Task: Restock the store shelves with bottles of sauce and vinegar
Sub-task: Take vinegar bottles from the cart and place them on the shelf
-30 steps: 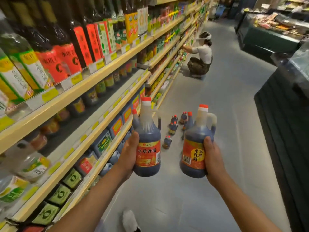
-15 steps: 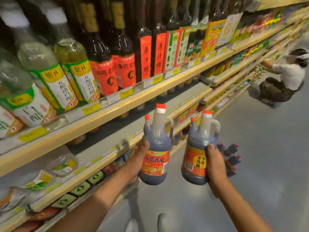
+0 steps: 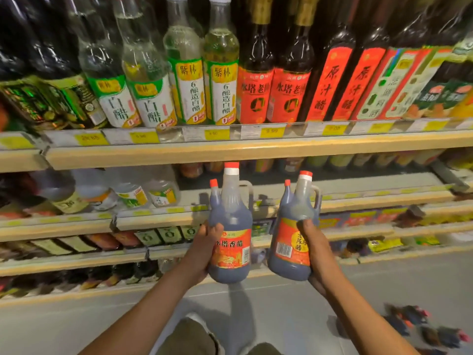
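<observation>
Head view: shelves (image 3: 256, 149) now square-on.

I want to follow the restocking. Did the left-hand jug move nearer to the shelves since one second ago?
Yes. The left-hand jug now overlaps the shelf edge; earlier it hung over the aisle floor.

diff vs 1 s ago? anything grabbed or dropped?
The view swung left from looking down the aisle to facing the shelves square on. Nothing taken or let go: the left hand still grips one dark vinegar jug, the right hand the other jug, both upright.
</observation>
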### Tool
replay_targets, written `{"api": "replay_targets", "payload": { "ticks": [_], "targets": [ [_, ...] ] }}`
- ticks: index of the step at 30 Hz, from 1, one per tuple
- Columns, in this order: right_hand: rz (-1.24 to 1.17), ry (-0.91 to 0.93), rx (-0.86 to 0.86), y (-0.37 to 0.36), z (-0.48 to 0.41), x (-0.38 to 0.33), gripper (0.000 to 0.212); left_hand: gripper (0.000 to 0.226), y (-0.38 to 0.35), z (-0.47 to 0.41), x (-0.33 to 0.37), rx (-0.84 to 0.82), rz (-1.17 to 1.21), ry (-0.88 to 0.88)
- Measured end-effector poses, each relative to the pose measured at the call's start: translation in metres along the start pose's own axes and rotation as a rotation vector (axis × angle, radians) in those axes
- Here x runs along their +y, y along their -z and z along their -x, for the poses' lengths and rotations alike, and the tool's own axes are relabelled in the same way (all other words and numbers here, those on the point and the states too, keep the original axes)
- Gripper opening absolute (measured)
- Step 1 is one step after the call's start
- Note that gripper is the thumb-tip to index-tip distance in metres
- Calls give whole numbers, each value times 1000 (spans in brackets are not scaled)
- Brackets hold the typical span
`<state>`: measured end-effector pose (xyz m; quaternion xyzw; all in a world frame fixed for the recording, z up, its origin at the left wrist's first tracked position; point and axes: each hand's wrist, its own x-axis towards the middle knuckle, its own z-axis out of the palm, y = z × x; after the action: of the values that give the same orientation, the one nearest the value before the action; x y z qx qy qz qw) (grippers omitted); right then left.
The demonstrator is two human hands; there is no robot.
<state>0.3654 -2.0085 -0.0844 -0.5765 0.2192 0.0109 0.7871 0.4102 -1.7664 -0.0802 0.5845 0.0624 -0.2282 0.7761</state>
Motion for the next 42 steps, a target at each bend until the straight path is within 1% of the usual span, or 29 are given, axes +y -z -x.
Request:
{"api": "replay_targets", "payload": {
  "ticks": [1,3,6,10,14,19,20,22,24,27,28,29,31,35,37,38,39,41,42],
  "targets": [
    [-3,-15,-46,-3,-3,2,75,110,5,3,-2,-13,2,-31],
    [14,-42,-107,-11,-12,7,65,115,16,9,-7,-39,36,-64],
    [43,-75,-161,-22,-27,15,58,118,32,12,-18,13,66,-78],
    [124,-106,-248,-37,-50,23,65,117,51,15,-29,112,59,-103],
    [304,-67,-327,-61,-80,13,67,111,68,14,-35,161,86,-122],
    [466,-58,-338,-102,-121,-17,87,90,81,15,-39,205,126,-161],
    [492,-53,-342,-110,-130,-23,89,89,83,16,-38,216,132,-164],
    [556,-56,-326,-125,-147,-34,89,94,86,18,-38,246,139,-160],
    [622,-64,-297,-137,-162,-40,77,102,90,20,-36,263,148,-163],
    [674,-71,-263,-148,-181,-38,35,105,94,22,-35,272,137,-189],
    [696,-74,-268,-148,-187,-36,26,105,95,23,-34,275,139,-195],
    [731,-82,-276,-149,-190,-33,22,106,97,24,-34,279,144,-201],
    [794,-98,-283,-149,-193,-30,25,106,100,26,-32,285,144,-208],
    [836,-25,-288,-144,-196,-24,52,107,108,25,-31,309,148,-225],
    [894,-22,-238,-130,-198,-22,69,107,109,26,-32,305,143,-234],
    [944,-31,-204,-122,-198,-23,71,107,109,25,-32,299,140,-231],
    [999,-36,-180,-115,-198,-23,69,107,110,25,-32,297,138,-227],
    [1053,-5,-176,-105,-198,-22,57,108,110,25,-31,301,136,-226],
    [1040,17,-180,-102,-199,-21,50,109,111,24,-30,304,136,-227]
  ]
}}
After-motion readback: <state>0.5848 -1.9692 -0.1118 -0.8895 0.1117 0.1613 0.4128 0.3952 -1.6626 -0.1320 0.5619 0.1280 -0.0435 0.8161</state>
